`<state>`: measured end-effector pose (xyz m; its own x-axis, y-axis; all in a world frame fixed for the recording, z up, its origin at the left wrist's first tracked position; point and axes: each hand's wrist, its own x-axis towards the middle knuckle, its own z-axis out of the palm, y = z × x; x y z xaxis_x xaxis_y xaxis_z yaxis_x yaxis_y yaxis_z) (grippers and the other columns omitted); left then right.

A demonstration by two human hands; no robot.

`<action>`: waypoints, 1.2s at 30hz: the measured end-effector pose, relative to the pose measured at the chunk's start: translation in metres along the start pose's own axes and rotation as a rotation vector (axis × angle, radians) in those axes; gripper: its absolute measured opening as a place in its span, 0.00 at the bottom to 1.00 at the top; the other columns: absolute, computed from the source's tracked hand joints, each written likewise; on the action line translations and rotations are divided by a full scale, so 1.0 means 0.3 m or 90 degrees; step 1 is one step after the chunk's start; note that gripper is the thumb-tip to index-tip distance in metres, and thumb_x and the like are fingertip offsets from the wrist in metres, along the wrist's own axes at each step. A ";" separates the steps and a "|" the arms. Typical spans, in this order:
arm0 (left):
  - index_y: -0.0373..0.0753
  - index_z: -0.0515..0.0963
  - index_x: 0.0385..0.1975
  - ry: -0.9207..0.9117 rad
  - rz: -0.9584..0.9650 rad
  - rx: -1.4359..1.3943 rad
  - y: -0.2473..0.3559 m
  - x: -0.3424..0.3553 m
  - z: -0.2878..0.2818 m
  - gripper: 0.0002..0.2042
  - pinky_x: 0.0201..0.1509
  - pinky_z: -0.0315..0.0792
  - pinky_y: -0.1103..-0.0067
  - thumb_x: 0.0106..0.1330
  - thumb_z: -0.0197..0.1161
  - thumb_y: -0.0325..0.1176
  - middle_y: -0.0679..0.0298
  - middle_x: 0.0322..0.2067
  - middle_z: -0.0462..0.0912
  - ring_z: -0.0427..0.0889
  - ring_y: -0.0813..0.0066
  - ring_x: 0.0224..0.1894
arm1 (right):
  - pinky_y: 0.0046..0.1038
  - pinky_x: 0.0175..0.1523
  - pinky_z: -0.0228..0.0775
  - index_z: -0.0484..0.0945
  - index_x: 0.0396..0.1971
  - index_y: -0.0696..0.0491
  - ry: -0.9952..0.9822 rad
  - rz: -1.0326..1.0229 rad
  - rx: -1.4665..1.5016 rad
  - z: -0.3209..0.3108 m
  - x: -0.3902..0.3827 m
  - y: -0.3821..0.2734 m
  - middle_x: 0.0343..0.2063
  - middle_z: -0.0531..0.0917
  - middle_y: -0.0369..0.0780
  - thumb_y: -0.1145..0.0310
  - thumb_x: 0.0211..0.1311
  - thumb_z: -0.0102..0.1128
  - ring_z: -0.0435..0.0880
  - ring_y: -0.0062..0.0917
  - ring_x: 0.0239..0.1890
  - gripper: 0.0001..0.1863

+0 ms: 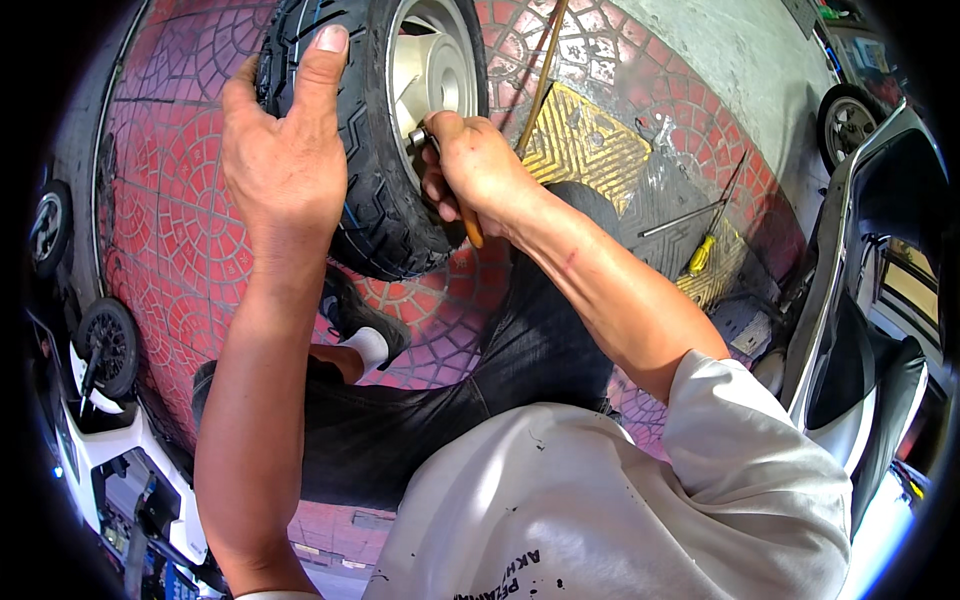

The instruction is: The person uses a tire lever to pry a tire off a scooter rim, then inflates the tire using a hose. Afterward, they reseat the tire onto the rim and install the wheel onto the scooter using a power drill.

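Observation:
A wheel with a black treaded tyre [363,150] and a pale metal rim [440,75] stands upright in front of me. My left hand [285,160] rests across the tyre's left side, thumb stretched along the tread and fingers bent over the far edge, partly hidden. At the rim's near side, my right hand [475,165] is closed round a small tool with a metal tip [417,137]. An orange end [470,225] sticks out below that hand. The tip is close to the rim; whether it touches, I cannot tell.
A brown hose or rod [545,75] runs behind my right hand. To the right lie a yellow ribbed mat [580,145], a yellow-handled screwdriver [703,255] and a metal bar [680,218]. Motorbikes flank both sides, including a white one [130,450] at left. Red patterned paving [180,170] surrounds the wheel.

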<state>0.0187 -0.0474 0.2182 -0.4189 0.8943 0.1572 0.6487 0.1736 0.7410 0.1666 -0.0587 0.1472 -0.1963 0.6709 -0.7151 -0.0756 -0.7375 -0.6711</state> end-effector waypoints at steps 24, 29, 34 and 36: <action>0.22 0.71 0.61 -0.007 0.033 0.005 0.019 -0.001 -0.006 0.40 0.59 0.73 0.59 0.68 0.67 0.58 0.34 0.50 0.82 0.82 0.39 0.54 | 0.30 0.16 0.59 0.70 0.21 0.55 -0.003 -0.017 0.003 0.006 -0.006 0.000 0.12 0.70 0.38 0.55 0.76 0.43 0.67 0.25 0.11 0.24; 0.24 0.71 0.64 -0.027 0.007 -0.002 0.020 -0.001 -0.010 0.40 0.67 0.68 0.63 0.70 0.64 0.60 0.39 0.56 0.81 0.79 0.47 0.61 | 0.30 0.15 0.56 0.69 0.20 0.55 0.000 -0.024 0.002 0.010 -0.006 0.000 0.12 0.70 0.38 0.55 0.77 0.42 0.65 0.25 0.11 0.25; 0.26 0.71 0.63 -0.017 0.045 -0.025 0.014 0.008 -0.006 0.38 0.62 0.71 0.60 0.69 0.67 0.58 0.37 0.52 0.82 0.81 0.43 0.57 | 0.30 0.15 0.58 0.70 0.21 0.55 0.010 -0.018 -0.005 0.011 -0.005 0.004 0.13 0.70 0.39 0.54 0.77 0.42 0.65 0.25 0.11 0.25; 0.26 0.71 0.62 -0.016 0.043 -0.022 0.015 0.008 -0.006 0.38 0.60 0.73 0.59 0.68 0.68 0.58 0.37 0.50 0.82 0.82 0.41 0.54 | 0.30 0.15 0.58 0.70 0.22 0.56 0.009 -0.013 -0.003 0.010 -0.005 0.003 0.13 0.71 0.39 0.54 0.77 0.42 0.66 0.25 0.11 0.25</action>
<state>0.0196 -0.0451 0.2231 -0.3594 0.9133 0.1915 0.6517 0.0988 0.7520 0.1640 -0.0606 0.1484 -0.1813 0.6869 -0.7038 -0.0750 -0.7233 -0.6865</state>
